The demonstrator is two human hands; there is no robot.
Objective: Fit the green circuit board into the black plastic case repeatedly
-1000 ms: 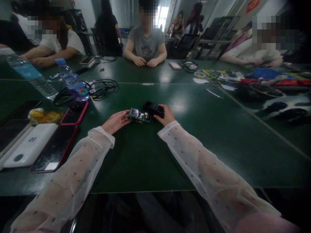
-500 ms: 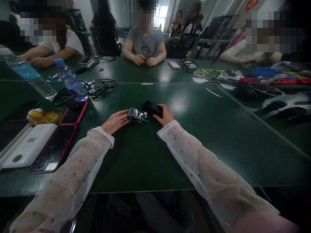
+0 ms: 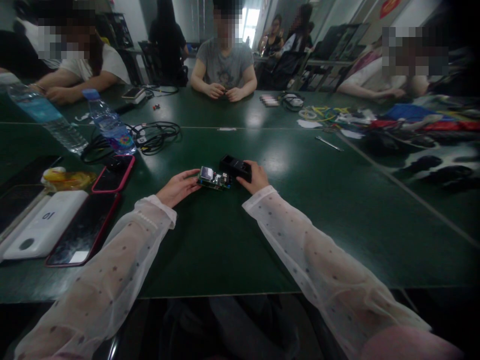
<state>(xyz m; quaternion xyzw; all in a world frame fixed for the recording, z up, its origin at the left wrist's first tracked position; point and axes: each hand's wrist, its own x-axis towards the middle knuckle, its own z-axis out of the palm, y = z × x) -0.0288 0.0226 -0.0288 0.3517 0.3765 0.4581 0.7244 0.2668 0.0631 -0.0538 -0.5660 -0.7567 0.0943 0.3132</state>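
Note:
Near the middle of the green table (image 3: 232, 240), my left hand (image 3: 179, 187) grips the left end of a circuit board (image 3: 214, 179) between thumb and fingers. A small square screen (image 3: 206, 173) sits on the board's left part, with small components to its right. My right hand (image 3: 258, 178) is closed around the right end of a black plastic casing (image 3: 235, 167) that has a window-like opening at its left. The casing lies just behind and to the right of the board, their near ends close together; whether they touch I cannot tell.
Phones, a white power bank (image 3: 47, 225) and a pink-cased phone (image 3: 114, 175) lie at left. Behind them stand two water bottles, one here (image 3: 110, 125), beside coiled black cables (image 3: 161, 137). A wrench-like tool (image 3: 329, 144) and a cable pile (image 3: 412, 125) are at right. People sit opposite.
My hands, the circuit board and the casing stay practically in place. In the background, the person at the right and a person in black have shifted slightly.

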